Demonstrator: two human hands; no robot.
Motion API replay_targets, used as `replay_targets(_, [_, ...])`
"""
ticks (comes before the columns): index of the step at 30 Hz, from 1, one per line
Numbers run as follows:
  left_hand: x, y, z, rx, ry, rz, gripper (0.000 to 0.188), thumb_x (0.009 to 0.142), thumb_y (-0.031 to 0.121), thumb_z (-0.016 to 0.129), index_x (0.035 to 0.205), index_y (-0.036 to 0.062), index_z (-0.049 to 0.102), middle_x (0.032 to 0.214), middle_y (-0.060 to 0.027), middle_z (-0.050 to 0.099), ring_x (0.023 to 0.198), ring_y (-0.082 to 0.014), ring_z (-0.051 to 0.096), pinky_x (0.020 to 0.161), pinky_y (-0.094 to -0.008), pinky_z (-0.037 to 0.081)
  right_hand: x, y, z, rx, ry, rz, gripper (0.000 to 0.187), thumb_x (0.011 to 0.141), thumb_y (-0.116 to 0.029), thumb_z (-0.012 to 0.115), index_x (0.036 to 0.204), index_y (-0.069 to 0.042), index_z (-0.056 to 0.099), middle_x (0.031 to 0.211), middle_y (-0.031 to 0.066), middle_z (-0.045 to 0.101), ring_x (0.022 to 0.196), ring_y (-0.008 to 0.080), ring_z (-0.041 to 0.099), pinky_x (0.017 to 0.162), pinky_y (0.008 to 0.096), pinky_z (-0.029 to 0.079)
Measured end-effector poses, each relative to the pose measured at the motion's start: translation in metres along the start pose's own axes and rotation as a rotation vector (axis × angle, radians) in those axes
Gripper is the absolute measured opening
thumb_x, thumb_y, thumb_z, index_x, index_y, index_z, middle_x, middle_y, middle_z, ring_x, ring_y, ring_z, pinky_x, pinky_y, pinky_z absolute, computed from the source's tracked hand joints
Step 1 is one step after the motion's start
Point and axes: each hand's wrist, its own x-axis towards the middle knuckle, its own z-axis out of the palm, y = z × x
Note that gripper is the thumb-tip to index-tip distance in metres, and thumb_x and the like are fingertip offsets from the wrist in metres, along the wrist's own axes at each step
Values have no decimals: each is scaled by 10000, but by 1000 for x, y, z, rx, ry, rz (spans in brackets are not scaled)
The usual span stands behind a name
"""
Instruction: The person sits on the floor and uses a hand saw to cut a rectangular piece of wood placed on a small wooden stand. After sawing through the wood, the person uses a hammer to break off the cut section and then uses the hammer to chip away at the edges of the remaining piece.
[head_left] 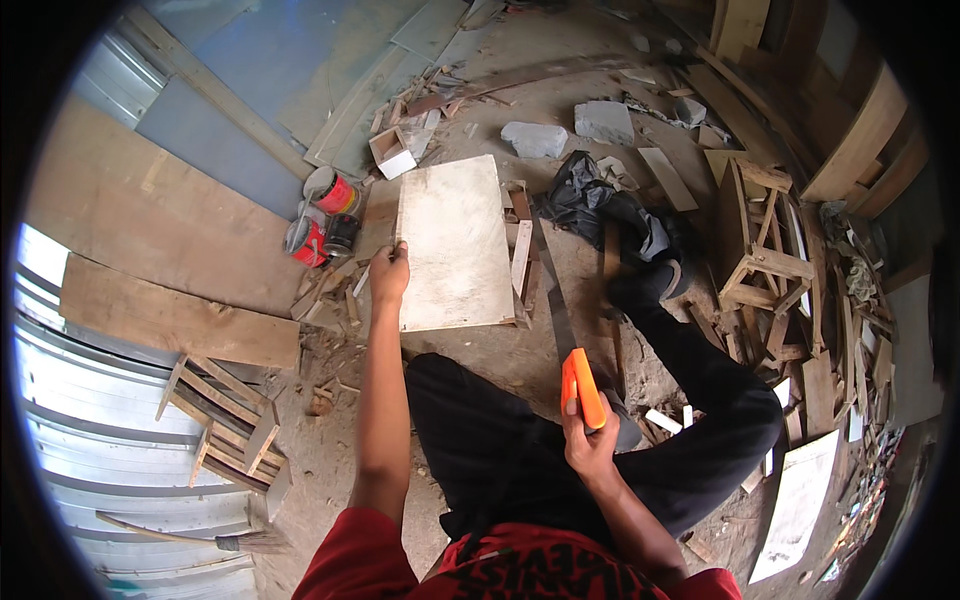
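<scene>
- The left hand (388, 272) is clamping onto the left edge of a pale board (455, 245), thumb showing near the edge; how far the fingers are wrapping underneath, I cannot tell.
- The board is lying in front of the person, just beyond the left knee (440, 385), with wooden pieces (522, 250) showing under and beside its right edge.
- Over on the right, the right hand (590, 440) is closing around the orange handle (588, 385) of a saw (562, 312), its blade pointing forward, away from the body.
- That blade is standing apart from the board, in the gap between the board's right side and the person's foot (655, 285); whether it is touching the floor (425, 545), I cannot tell.
- The step in hand is looking like steadying the board with the saw at the ready, and good work is calling for a firm, flat press, since an edge grip alone could be letting the far side rock.
- The left hand is sitting on the side away from the blade, and that seems the safe place for it.
- The right wrist should be staying in line with the blade, to avoid twisting it.
- The bent right leg (700, 400) is lying near the blade, so keeping the teeth clear of it is mattering; a black bag (575, 195) is lying close to the tip, possibly snagging.
</scene>
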Motion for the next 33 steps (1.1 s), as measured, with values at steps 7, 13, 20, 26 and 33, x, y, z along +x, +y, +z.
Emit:
replay_targets(7, [0, -17, 17, -45, -45, -8, 411, 938, 323, 663, 997, -84, 680, 900, -262, 709, 884, -377, 694, 794, -418, 502, -5, 6, 3, 28, 7, -4, 158, 958, -58, 646, 855, -5, 539, 625, -10, 525, 567, 36, 485, 501, 227, 382])
replay_targets(13, [4, -29, 26, -39, -34, -17, 412, 947, 339, 660, 1000, -69, 680, 911, -239, 709, 871, -358, 682, 790, -424, 493, -6, -2, 7, 5, 2, -41, 158, 955, -56, 653, 856, -5, 540, 623, -11, 521, 561, 36, 484, 497, 229, 383])
replay_targets(20, [-22, -15, 28, -116, -25, -30, 387, 964, 322, 648, 969, -64, 646, 848, -188, 683, 786, -289, 637, 762, -416, 479, 0, -3, 21, -41, -16, -115, 135, 916, -4, 659, 852, -9, 541, 638, 19, 556, 556, 46, 511, 510, 236, 423])
replay_targets(26, [-39, 4, 24, -170, -47, -31, 384, 978, 306, 641, 1001, -77, 626, 856, -186, 684, 776, -274, 636, 745, -392, 490, 1, -13, 24, -137, -1, -166, 153, 894, 2, 672, 830, -17, 535, 642, 45, 585, 552, 72, 546, 518, 247, 443])
replay_targets(33, [-53, 8, 33, -110, -36, -25, 405, 964, 304, 657, 1058, -89, 629, 892, -223, 701, 836, -307, 675, 784, -402, 502, 5, -17, 22, -155, -9, -188, 221, 891, -13, 694, 792, -23, 497, 624, 55, 577, 537, 70, 522, 506, 254, 431])
